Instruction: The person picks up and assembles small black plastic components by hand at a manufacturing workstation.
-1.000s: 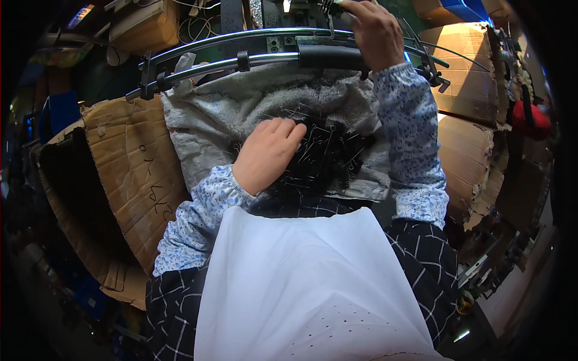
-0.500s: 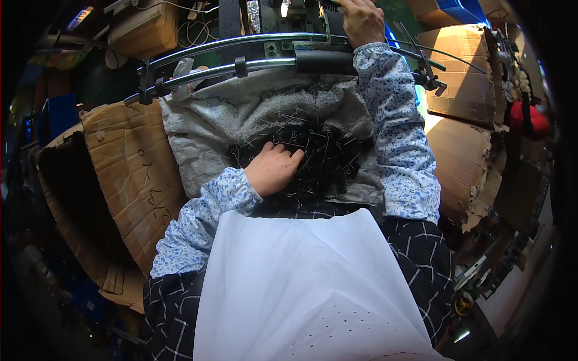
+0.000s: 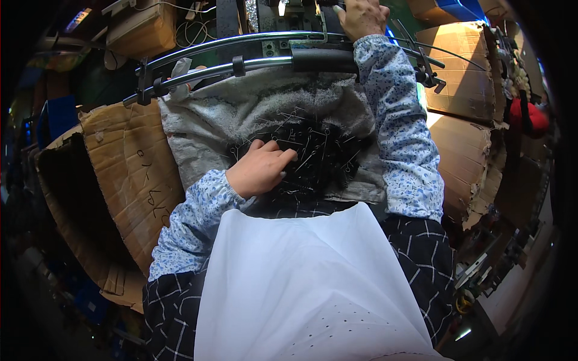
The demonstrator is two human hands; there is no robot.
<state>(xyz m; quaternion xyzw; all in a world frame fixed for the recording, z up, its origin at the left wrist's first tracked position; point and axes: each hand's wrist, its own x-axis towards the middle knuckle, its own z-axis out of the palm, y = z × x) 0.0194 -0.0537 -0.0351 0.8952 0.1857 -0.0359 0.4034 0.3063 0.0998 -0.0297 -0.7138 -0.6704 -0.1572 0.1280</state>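
Observation:
My left hand [image 3: 257, 169] hovers low over or rests on the left side of a dark pile of thin wire pieces [image 3: 316, 153], some with looped ends. Its fingers are bent but apart, and no piece shows between them. Under the pile spreads a worn grey cloth [image 3: 198, 129]. At the top edge, beyond the rails, my right hand [image 3: 363, 18] is closed by the machine [image 3: 295, 24]. What its fingers grip is hidden by the hand and the picture's edge.
Two curved metal rails [image 3: 211, 72] cross between cloth and machine, with a black sleeve [image 3: 324, 60] on the nearer one. An open cardboard box [image 3: 129, 180] stands at the left; more cardboard boxes [image 3: 454, 159] stand at the right. A white cloth [image 3: 301, 271] covers my lap.
My left hand has drawn back a little to the left and its fingers have spread more. My right hand has shifted slightly right and nearer at the machine.

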